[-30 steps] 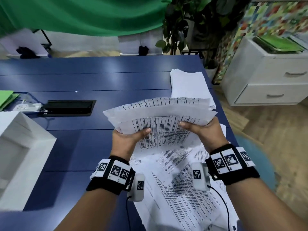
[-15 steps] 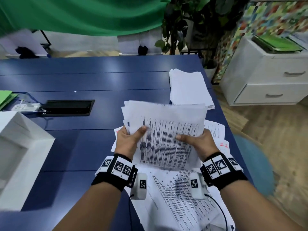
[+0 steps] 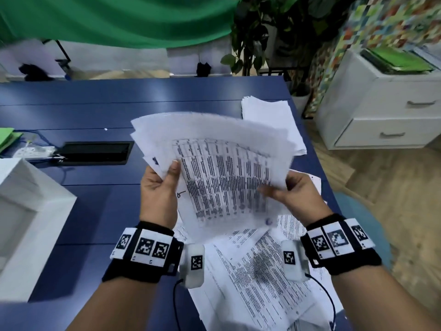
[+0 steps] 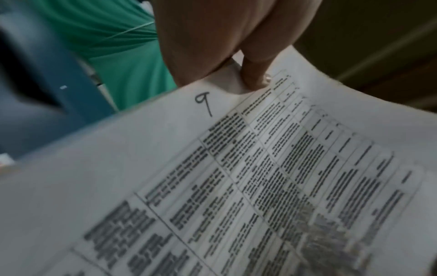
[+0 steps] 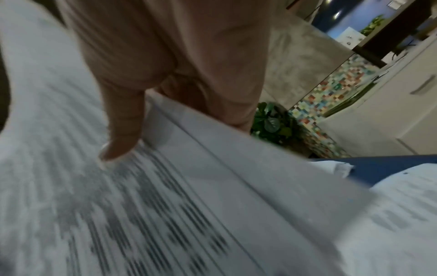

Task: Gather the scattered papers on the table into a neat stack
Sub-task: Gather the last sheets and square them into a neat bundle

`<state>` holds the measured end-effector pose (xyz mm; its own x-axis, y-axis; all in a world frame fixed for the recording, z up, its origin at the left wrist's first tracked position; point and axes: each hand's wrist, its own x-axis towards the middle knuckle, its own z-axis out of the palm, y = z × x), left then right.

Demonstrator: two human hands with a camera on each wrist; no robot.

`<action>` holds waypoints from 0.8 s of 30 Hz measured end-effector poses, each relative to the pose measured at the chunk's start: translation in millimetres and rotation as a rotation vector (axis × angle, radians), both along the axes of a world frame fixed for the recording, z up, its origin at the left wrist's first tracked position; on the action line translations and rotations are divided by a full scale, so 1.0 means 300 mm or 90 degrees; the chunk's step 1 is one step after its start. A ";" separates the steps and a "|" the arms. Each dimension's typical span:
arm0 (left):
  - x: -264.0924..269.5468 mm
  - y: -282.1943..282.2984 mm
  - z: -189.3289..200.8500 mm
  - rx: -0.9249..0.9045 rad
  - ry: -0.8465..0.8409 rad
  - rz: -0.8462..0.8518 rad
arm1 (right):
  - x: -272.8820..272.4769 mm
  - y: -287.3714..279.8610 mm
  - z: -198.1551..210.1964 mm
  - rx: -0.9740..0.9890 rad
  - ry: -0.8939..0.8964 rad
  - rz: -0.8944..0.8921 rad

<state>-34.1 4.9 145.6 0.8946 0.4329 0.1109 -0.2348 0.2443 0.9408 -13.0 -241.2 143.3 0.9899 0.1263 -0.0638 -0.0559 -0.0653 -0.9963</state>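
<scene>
A bundle of printed sheets (image 3: 222, 173) is held up above the blue table (image 3: 95, 111), fanned and bent. My left hand (image 3: 160, 189) grips its left edge, thumb on top beside a handwritten mark; the left wrist view shows the thumb (image 4: 254, 74) pressed on the top sheet (image 4: 236, 186). My right hand (image 3: 291, 192) pinches the right edge, thumb (image 5: 120, 134) on the printed face (image 5: 94, 205). Loose printed papers (image 3: 257, 278) lie scattered on the table under my wrists. A neat white stack (image 3: 272, 123) sits at the far right of the table.
A white box (image 3: 26, 216) stands at the left table edge. A black cable hatch (image 3: 95, 152) and a white power strip (image 3: 33, 151) lie at mid left. A white drawer cabinet (image 3: 386, 103) stands right of the table, and a plant (image 3: 262, 32) behind it.
The held bundle dropped toward the table half a second ago and is now lifted again, tilted and fanned out. Both hands kept their hold on its edges.
</scene>
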 end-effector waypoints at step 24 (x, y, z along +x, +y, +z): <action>-0.034 -0.060 -0.085 0.078 0.200 -0.116 | -0.008 0.038 -0.088 -0.005 0.093 -0.032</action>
